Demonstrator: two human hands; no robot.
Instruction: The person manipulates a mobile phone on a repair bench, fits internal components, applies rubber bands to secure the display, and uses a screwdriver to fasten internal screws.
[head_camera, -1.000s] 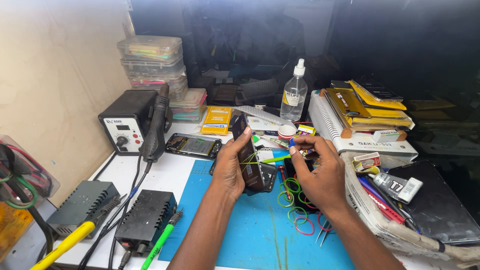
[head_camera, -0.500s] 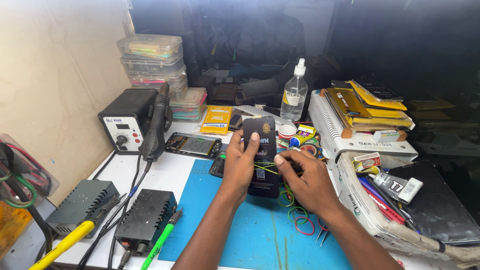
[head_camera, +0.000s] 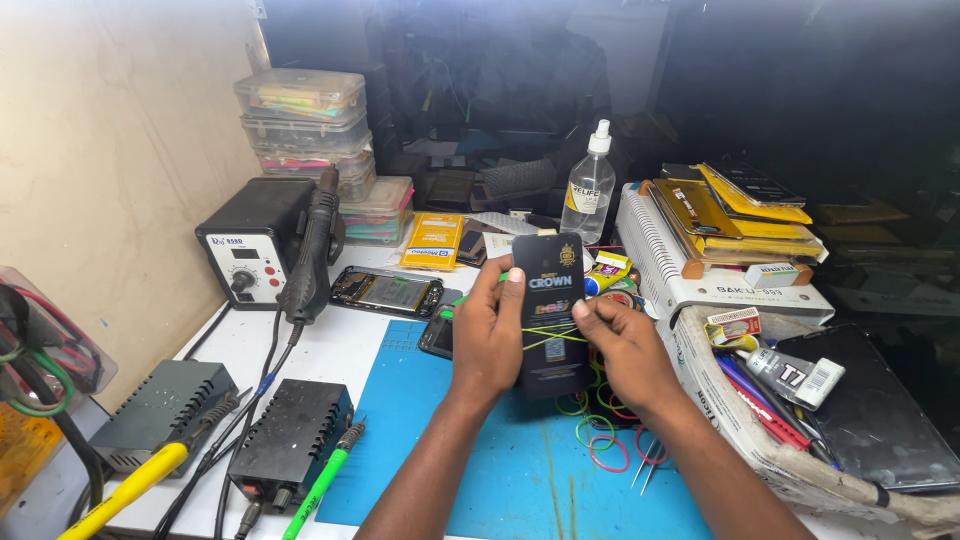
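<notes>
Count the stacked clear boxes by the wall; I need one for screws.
3 in the tall stack: top, middle, bottom. A lower stack stands beside it; its count is unclear.

- Frame centre: the left hand (head_camera: 487, 335) and right hand (head_camera: 628, 350) hold a dark phone-shaped package (head_camera: 549, 312) upright, yellow-green rubber bands (head_camera: 548, 338) stretched across it.
- Below lies a blue mat (head_camera: 500, 460).
- Left: a black rework station (head_camera: 255, 255).
</notes>
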